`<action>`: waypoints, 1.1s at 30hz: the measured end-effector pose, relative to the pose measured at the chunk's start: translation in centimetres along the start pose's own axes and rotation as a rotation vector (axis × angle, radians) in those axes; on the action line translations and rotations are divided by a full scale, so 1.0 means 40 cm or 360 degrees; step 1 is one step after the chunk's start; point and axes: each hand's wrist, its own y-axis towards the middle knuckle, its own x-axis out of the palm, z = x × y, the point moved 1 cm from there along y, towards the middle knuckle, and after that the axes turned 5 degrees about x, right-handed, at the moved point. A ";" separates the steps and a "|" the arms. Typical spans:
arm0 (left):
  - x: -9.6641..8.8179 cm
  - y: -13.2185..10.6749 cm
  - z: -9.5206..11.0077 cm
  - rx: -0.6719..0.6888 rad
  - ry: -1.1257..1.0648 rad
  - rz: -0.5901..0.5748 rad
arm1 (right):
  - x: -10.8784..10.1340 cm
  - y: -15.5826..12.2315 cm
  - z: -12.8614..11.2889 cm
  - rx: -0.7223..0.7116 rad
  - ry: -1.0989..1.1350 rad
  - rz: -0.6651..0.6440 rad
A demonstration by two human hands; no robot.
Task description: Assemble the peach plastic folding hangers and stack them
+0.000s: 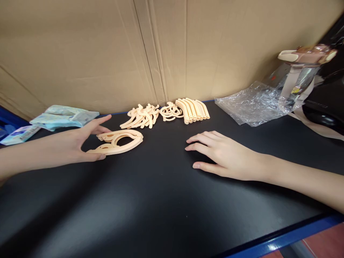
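On the left of the black table, folded beige plastic clothes hangers [129, 145] lie in a stack. My left hand [77, 139] is at the stack's left end, its thumb along the near side and its index finger stretched out above the far side. The fingers are spread and do not close round the stack; whether the thumb touches it, I cannot tell. To the right, my right hand [223, 154] hovers over or rests on the table, palm down, fingers slightly bent and apart, with nothing in it. Behind the hands lie beige curved hook-like pieces [145, 116], ring-shaped pieces [170, 111] and a row of curved arm pieces [193, 109].
A pack of tissues [61, 116] and a smaller packet [21, 135] lie at the back left. Clear plastic bags [252, 105] lie at the back right beside a bottle with a strap [301, 79]. Brown cardboard [107, 53] stands behind the black table [150, 208], which has a blue edge.
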 end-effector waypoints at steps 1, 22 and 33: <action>-0.001 -0.001 0.001 0.0005 -0.0003 0.0006 | 0.000 0.000 0.000 -0.0001 0.0000 0.0000; 0.069 0.031 0.061 0.0253 -0.0167 0.0282 | 0.001 0.002 0.001 0.0006 0.0010 -0.0013; 0.076 0.039 0.053 0.0352 -0.0117 0.0335 | 0.001 0.001 0.002 0.0002 0.0001 0.0002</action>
